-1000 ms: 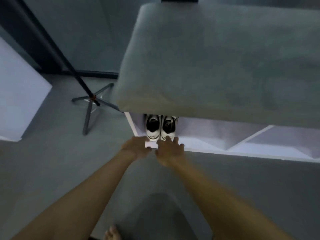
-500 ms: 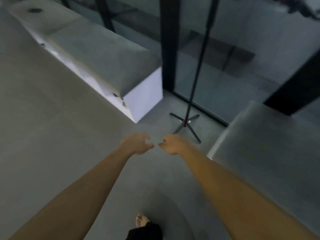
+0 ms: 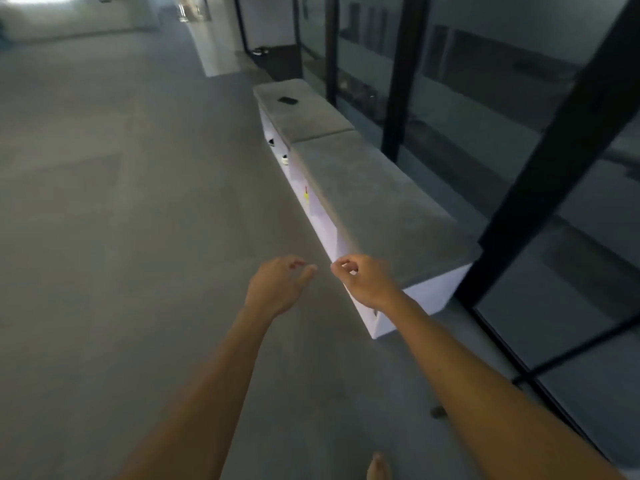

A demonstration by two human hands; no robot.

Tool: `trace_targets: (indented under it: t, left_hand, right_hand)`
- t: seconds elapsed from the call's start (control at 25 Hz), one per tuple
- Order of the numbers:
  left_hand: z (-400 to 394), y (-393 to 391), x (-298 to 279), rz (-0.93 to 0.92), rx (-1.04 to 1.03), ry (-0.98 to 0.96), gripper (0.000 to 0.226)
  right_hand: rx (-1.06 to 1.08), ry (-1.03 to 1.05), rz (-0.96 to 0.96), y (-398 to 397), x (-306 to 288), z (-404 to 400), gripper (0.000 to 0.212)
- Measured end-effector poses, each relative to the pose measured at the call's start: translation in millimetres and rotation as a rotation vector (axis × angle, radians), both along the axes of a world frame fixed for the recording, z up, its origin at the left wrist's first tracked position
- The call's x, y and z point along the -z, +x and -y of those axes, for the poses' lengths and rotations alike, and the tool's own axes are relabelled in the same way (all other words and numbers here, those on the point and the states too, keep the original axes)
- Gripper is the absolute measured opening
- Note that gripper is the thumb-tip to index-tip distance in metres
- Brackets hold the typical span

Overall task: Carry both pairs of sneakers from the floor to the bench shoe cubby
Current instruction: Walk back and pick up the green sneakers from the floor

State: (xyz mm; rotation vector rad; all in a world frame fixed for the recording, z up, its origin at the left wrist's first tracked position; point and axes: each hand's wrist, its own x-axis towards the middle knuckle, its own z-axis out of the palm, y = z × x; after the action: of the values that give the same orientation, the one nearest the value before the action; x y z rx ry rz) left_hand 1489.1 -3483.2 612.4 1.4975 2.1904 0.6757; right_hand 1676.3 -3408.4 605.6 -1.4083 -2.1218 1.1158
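While both hands (image 3: pixel 313 285) hang empty, open floor (image 3: pixel 121 202) flanks the bench (image 3: pixel 374 195).

— How were the arms held?
— Both reached forward, bare. The left hand (image 3: pixel 277 289) was loosely curled and held nothing.
— And the right hand (image 3: pixel 363 282)?
— Curled too, thumb near forefinger, nothing in its grip; the two hands were just apart.

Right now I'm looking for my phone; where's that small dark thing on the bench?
In the head view, the small dark object lies on the far cushion of the bench, ahead of both hands.
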Motion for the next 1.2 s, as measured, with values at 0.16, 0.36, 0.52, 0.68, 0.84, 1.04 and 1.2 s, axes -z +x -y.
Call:
trace_targets:
  t: [0.16, 0.36, 0.52, 0.68, 0.84, 1.04, 1.2]
  left_hand:
    - [-74, -60, -6, 0.073, -0.052, 0.015, 0.050]
    - [-157, -148, -24, 0.105, -0.164, 0.112, 0.043]
    - [-219, -235, -19, 0.028, -0.252, 0.090, 0.055]
    - [-292, -338, -5, -0.123, -0.264, -0.026, 0.074]
    - [-392, -430, -5, -0.291, -0.206, -0.113, 0.062]
    - [-539, -534, -6, -0.328, -0.169, -0.155, 0.060]
    - [-658, -625, 3, -0.359, -0.200, -0.146, 0.061]
  right_hand:
    - [-0.108, -0.027, -0.094, -72, -11, -95, 0.042]
    - [-0.236, -0.035, -0.142, -156, -27, -212, 0.036]
    - [-0.323, 0.003, -0.128, -237, -32, -303, 0.034]
    - [-0.433, 0.134, 0.018, -335, -23, -398, 0.040]
    - [-0.446, 0.236, 0.126, -429, -22, -488, 0.047]
    - [-0.424, 0.289, 0.195, -526, -19, -615, 0.051]
    - [-0.442, 0.348, 0.249, -611, -10, -739, 0.050]
